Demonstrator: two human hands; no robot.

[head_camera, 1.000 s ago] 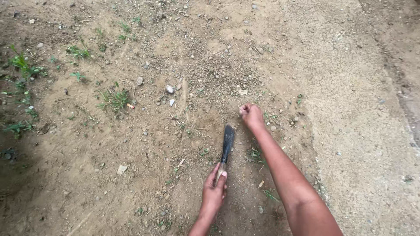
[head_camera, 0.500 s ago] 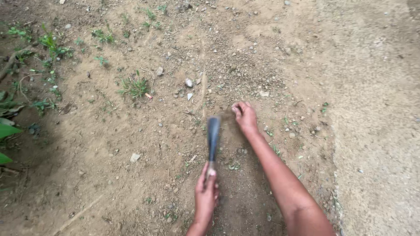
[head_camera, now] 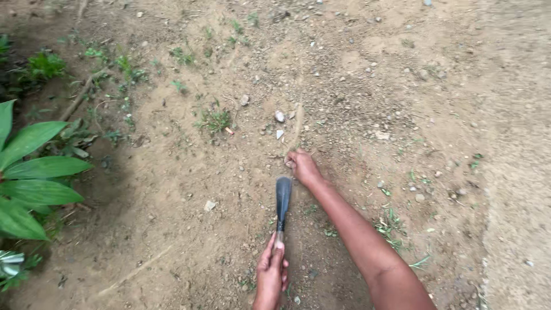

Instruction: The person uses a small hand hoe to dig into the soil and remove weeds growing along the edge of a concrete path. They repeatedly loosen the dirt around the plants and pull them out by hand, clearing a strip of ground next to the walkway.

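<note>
A: Ground (head_camera: 172, 189) is bare packed soil, brown and gritty, scattered with small stones; no wrapper or marker of any kind that I can make out, only a tiny reddish scrap (head_camera: 229, 131) beside a grass tuft (head_camera: 216, 120).

B: Hands?

A: Left hand (head_camera: 272, 273) at the bottom edge, fingers wrapped tight round the handle of a blade (head_camera: 283, 198); the blade is dark, flat, round-tipped, and points away from the person toward the right hand; whether its tip touches the soil I cannot tell.

B: And the right?

A: Right hand (head_camera: 302, 166) reaches further out, arm stretched across the lower right; fingers curled down at the soil, closed together just beyond the blade tip; what they pinch, if anything, is hidden.

B: Edges, room?

A: Broad green leaves (head_camera: 34, 172) crowd the left edge, glossy and long; low weeds (head_camera: 123, 69) and a dry stick (head_camera: 80, 97) lie above them; the middle and right stay open dirt, paler and sandier toward the far right.

B: Stones near the hands?

A: Two pale stones (head_camera: 279, 116) just beyond the right hand; a flat pale chip (head_camera: 210, 205) lies left of the blade; sparse grass blades (head_camera: 390, 224) sit right of the forearm.
</note>
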